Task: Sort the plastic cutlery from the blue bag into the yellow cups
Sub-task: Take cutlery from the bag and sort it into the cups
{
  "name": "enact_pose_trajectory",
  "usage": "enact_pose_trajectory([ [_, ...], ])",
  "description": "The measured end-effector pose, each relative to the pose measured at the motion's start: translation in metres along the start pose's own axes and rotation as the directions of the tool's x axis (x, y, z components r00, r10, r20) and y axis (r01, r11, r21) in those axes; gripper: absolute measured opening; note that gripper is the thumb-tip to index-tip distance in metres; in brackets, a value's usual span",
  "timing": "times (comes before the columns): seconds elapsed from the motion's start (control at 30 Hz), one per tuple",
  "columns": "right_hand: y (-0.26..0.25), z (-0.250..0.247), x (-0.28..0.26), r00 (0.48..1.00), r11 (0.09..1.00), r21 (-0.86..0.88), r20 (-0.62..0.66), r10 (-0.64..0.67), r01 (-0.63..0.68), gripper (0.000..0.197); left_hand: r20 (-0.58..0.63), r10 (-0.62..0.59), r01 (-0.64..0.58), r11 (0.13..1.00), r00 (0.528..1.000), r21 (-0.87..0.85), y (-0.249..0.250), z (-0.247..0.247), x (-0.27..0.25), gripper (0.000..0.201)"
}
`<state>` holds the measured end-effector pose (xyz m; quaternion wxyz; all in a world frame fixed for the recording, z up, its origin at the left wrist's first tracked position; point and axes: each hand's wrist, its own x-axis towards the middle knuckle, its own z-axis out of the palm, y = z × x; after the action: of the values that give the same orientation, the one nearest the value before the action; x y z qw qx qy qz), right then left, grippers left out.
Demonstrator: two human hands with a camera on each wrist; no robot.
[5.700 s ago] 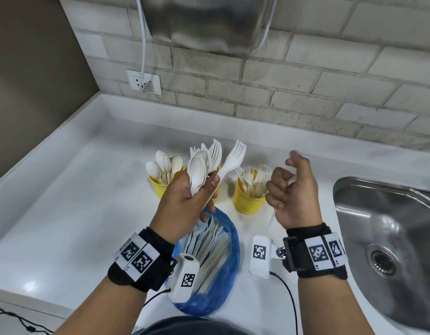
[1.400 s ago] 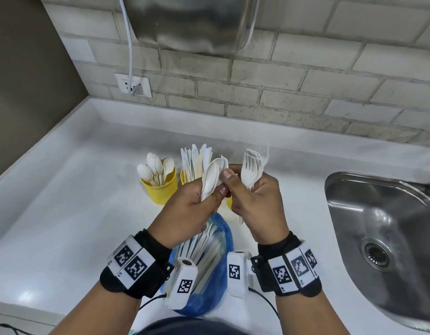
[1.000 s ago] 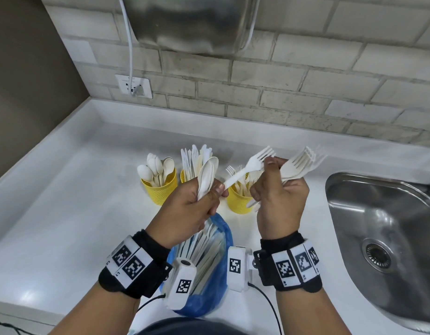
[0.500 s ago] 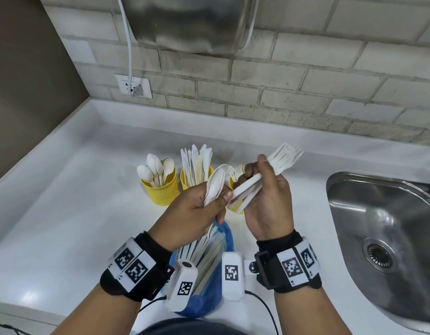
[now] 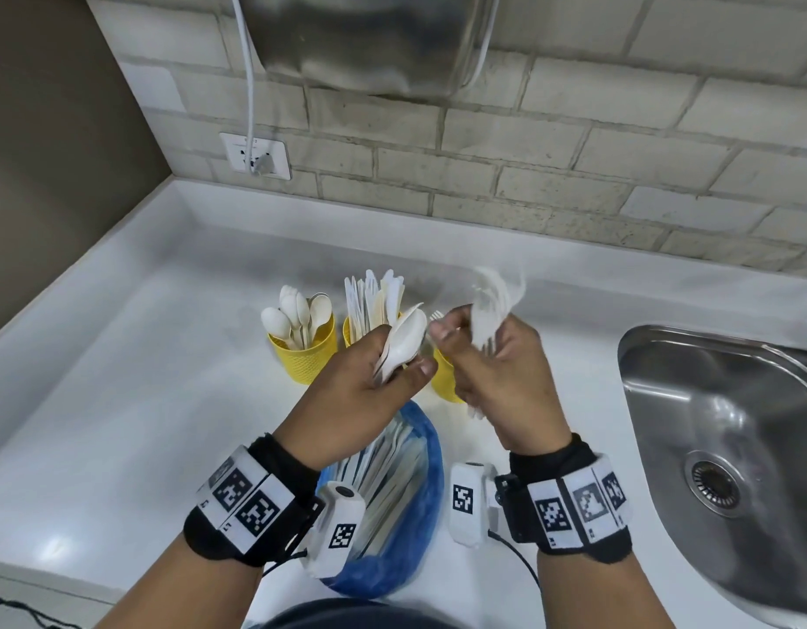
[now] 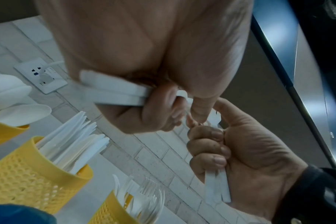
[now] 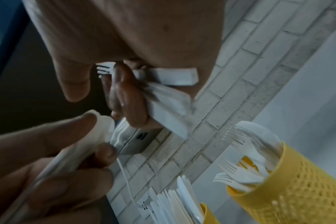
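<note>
In the head view my left hand grips a bunch of white plastic spoons above the cups. My right hand grips a bunch of white forks, blurred, and its fingertips meet the spoon bowls. Three yellow cups stand behind: the spoon cup, the knife cup and the fork cup, which is partly hidden by my hands. The blue bag lies under my wrists with cutlery inside. The left wrist view shows the fork handles in my right fist. The right wrist view shows the spoons.
A steel sink is sunk into the white counter at the right. A brick wall, a socket with a white cable and a steel appliance stand behind. Bare counter lies left of the cups.
My right hand drew forks out to the right, then came back to the left hand. The forks now point up and are blurred with motion. The left hand barely moved.
</note>
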<state>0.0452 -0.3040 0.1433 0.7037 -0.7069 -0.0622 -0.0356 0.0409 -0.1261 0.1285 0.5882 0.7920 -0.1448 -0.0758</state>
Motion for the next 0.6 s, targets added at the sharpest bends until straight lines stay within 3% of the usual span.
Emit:
enact_pose_trajectory([
  [0.13, 0.005, 0.008, 0.001, 0.997, 0.992, -0.105, -0.01, -0.07, 0.068, 0.018, 0.059, 0.054, -0.05, 0.997, 0.997, -0.057, 0.006, 0.0, -0.001, 0.04],
  [0.33, 0.008, 0.006, 0.003, 0.989, 0.987, -0.114, -0.083, -0.125, 0.116, 0.006, 0.04, -0.016, 0.018, 0.998, 0.999, -0.054, 0.009, -0.004, -0.006, 0.024],
  [0.4, 0.008, 0.007, 0.003, 0.99, 0.989, -0.082, -0.06, -0.127, 0.122, 0.009, 0.043, -0.023, 0.026, 0.997, 0.999, -0.071, 0.007, -0.007, -0.005, 0.023],
  [0.5, 0.01, 0.008, 0.004, 0.994, 0.993, -0.061, 0.012, -0.105, 0.105, 0.007, 0.08, -0.029, 0.032, 0.999, 0.996, -0.037, 0.0, -0.008, -0.004, 0.045],
  [0.6, 0.007, 0.01, 0.004, 0.993, 0.99, -0.082, 0.005, -0.116, 0.116, 0.005, 0.054, 0.008, -0.007, 1.0, 0.998, -0.016, -0.003, -0.007, -0.003, 0.039],
])
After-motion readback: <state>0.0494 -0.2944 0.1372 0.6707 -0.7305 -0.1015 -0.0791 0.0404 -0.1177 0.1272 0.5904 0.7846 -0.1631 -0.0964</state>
